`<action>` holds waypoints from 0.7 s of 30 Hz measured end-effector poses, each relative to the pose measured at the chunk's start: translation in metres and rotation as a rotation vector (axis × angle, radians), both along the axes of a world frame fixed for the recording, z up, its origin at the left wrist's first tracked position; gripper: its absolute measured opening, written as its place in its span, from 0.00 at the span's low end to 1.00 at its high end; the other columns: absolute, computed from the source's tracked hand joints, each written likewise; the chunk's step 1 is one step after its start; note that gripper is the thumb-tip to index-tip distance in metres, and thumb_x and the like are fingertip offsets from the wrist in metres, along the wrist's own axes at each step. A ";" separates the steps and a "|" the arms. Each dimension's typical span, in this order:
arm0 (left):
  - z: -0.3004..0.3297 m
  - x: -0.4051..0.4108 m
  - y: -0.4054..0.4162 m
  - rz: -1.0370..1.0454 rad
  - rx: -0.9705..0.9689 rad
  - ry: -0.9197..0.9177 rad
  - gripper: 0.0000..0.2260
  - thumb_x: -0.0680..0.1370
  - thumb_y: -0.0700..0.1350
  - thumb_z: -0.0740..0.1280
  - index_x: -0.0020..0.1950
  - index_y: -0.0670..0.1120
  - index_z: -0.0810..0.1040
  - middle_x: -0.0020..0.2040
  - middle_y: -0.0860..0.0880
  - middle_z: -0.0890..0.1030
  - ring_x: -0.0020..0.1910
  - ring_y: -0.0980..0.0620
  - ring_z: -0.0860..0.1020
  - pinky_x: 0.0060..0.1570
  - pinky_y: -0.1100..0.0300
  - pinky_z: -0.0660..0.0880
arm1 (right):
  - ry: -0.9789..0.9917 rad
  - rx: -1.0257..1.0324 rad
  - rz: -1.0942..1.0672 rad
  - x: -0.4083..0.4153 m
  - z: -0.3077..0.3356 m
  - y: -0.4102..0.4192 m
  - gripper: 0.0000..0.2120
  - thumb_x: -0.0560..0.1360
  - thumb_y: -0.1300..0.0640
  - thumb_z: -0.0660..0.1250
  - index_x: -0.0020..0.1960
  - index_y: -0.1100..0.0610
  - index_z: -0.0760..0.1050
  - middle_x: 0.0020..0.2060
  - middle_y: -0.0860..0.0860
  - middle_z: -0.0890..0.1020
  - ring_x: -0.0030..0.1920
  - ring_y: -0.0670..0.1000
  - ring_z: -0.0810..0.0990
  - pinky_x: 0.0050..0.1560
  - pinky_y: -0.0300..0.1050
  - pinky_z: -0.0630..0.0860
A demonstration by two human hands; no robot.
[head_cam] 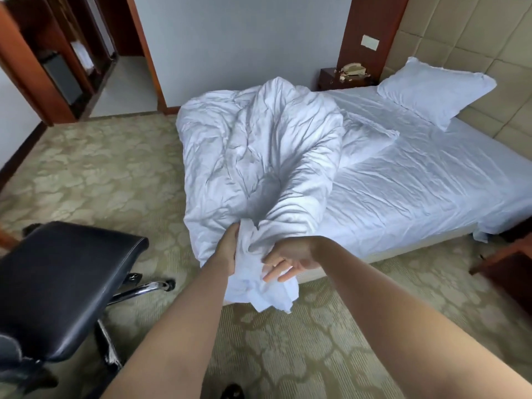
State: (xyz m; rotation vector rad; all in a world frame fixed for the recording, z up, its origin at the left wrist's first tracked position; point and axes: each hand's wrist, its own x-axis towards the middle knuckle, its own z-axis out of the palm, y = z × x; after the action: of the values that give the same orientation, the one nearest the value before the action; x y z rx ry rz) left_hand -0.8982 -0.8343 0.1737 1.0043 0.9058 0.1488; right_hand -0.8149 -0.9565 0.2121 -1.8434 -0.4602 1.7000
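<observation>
Together, both hands worked the near end of a crumpled white duvet (259, 145).

Both bare forearms reached forward and converged at the bunched fabric. The left hand (229, 249) gripped the cloth from its left side, with the fingers buried in the folds. Just to its right, the right hand (290, 259) was turned inward at the wrist, its fingers (277, 273) nearly straight and pressed against the gathered end, which hung loose below both hands. Beyond the hands the duvet lay heaped along the white-sheeted bed (417, 182). A white rectangular pillow (434, 90) leaned far beyond and to the right of the right hand. A black padded office chair (63, 283) stood left of the left forearm on patterned beige carpet (100, 174).
</observation>
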 end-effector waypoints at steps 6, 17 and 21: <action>0.003 0.014 0.038 -0.268 -0.078 0.052 0.07 0.79 0.45 0.63 0.45 0.46 0.79 0.39 0.49 0.83 0.44 0.51 0.80 0.47 0.59 0.76 | -0.459 -0.080 -0.419 0.032 -0.025 0.018 0.15 0.79 0.61 0.57 0.36 0.58 0.74 0.32 0.52 0.84 0.32 0.48 0.80 0.28 0.29 0.69; 0.006 0.017 0.078 -0.566 0.006 0.224 0.09 0.81 0.46 0.60 0.50 0.47 0.79 0.37 0.48 0.83 0.38 0.51 0.80 0.42 0.59 0.77 | -1.326 -0.122 0.458 0.043 -0.052 0.030 0.46 0.71 0.44 0.69 0.78 0.54 0.46 0.78 0.52 0.46 0.77 0.53 0.48 0.76 0.54 0.48; 0.007 0.019 0.102 -0.444 0.067 0.212 0.11 0.80 0.48 0.63 0.60 0.45 0.77 0.45 0.47 0.81 0.43 0.50 0.79 0.47 0.57 0.76 | -1.246 -0.218 0.344 0.043 -0.035 0.054 0.20 0.78 0.52 0.57 0.68 0.56 0.70 0.66 0.57 0.74 0.66 0.58 0.72 0.62 0.47 0.69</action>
State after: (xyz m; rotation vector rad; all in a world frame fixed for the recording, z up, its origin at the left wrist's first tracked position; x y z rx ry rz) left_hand -0.8795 -0.7327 0.1804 1.2766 0.8502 -0.3087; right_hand -0.7722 -0.9022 0.1770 -2.9667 -1.1348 0.5460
